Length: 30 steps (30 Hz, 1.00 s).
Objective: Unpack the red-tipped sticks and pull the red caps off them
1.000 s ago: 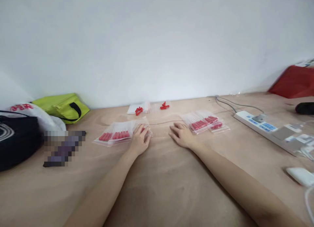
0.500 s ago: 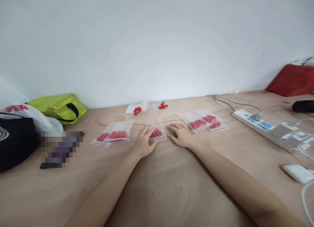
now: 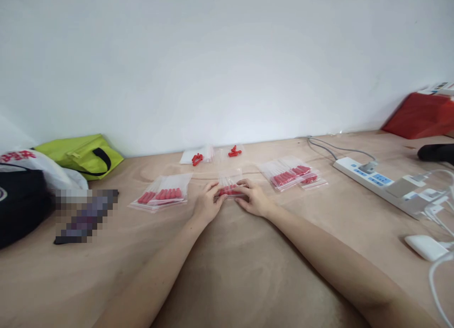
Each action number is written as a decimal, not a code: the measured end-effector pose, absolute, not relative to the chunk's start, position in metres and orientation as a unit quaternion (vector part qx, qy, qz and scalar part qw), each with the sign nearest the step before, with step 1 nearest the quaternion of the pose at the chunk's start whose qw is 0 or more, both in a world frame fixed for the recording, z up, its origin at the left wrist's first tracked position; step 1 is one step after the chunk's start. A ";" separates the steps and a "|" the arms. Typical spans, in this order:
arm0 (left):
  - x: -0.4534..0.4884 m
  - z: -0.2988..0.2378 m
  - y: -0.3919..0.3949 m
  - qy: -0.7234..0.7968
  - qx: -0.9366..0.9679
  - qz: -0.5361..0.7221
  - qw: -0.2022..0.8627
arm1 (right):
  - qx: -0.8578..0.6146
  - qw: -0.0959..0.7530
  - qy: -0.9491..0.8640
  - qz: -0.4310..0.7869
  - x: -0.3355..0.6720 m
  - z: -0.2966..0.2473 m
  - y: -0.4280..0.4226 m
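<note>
A small clear zip-lock bag (image 3: 230,176) lies on the table between my hands. Inside it is a row of slim pieces with red ends, partly covered by my fingers. My left hand (image 3: 207,201) grips the bag's lower left edge, thumb in front and fingers behind. On the opposite side, my right hand (image 3: 256,199) is closed on the lower right edge, its fingertips over the red ends. Similar filled bags lie to the left (image 3: 161,191) and, stacked, to the right (image 3: 288,173).
Loose red pieces (image 3: 197,159) rest on white bags at the back, and more red pieces (image 3: 234,151) lie beside them. A power strip (image 3: 362,174) with plugged-in chargers and cables stands at right. A yellow-green pouch (image 3: 81,151) and a black bag (image 3: 24,205) are at left.
My right hand has moved left from beside the bag onto its right edge. My left hand stays at the left edge, and the red pieces now sit in a straighter row.
</note>
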<state>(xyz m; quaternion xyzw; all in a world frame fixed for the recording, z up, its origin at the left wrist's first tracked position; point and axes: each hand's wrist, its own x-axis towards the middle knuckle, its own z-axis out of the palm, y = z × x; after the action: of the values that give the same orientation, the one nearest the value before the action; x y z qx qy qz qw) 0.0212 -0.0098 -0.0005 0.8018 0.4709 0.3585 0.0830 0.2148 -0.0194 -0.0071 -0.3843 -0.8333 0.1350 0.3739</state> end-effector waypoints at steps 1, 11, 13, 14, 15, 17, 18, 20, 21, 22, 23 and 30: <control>0.021 -0.001 -0.010 0.465 0.799 0.370 0.092 | -0.384 0.393 -0.822 0.145 0.214 -0.008 -0.018; 0.022 0.006 -0.014 0.393 0.851 0.345 0.046 | -0.427 0.527 -0.593 0.434 0.221 -0.011 -0.002; 0.024 0.007 -0.015 0.386 0.855 0.345 0.018 | -0.413 0.528 -0.535 0.514 0.220 -0.009 -0.003; 0.025 0.007 -0.016 0.382 0.859 0.342 0.001 | -0.405 0.528 -0.512 0.543 0.218 -0.008 -0.004; 0.026 0.007 -0.016 0.378 0.862 0.338 -0.016 | -0.398 0.529 -0.494 0.563 0.216 -0.006 -0.006; 0.027 0.008 -0.017 0.370 0.866 0.335 -0.047 | -0.387 0.533 -0.470 0.587 0.213 -0.004 -0.009; 0.027 0.008 -0.017 0.364 0.867 0.336 -0.059 | -0.383 0.535 -0.461 0.596 0.211 -0.003 -0.010; 0.027 0.008 -0.016 0.350 0.869 0.342 -0.078 | -0.375 0.537 -0.450 0.607 0.210 -0.003 -0.011; 0.027 0.007 -0.015 0.345 0.870 0.343 -0.084 | -0.373 0.537 -0.450 0.609 0.210 -0.003 -0.011; 0.027 0.007 -0.015 0.344 0.871 0.341 -0.087 | -0.374 0.535 -0.454 0.607 0.210 -0.003 -0.010; 0.026 0.007 -0.014 0.345 0.872 0.337 -0.088 | -0.381 0.527 -0.469 0.598 0.211 -0.003 -0.010; 0.027 0.010 -0.016 0.363 0.878 0.303 -0.068 | -0.467 0.388 -0.773 0.183 0.215 0.007 -0.020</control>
<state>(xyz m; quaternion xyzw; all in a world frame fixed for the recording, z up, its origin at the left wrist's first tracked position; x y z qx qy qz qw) 0.0271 -0.0156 0.0096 0.8784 0.3630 0.3031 -0.0682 0.2148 -0.0204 0.0075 -0.4670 -0.7731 0.1827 0.3885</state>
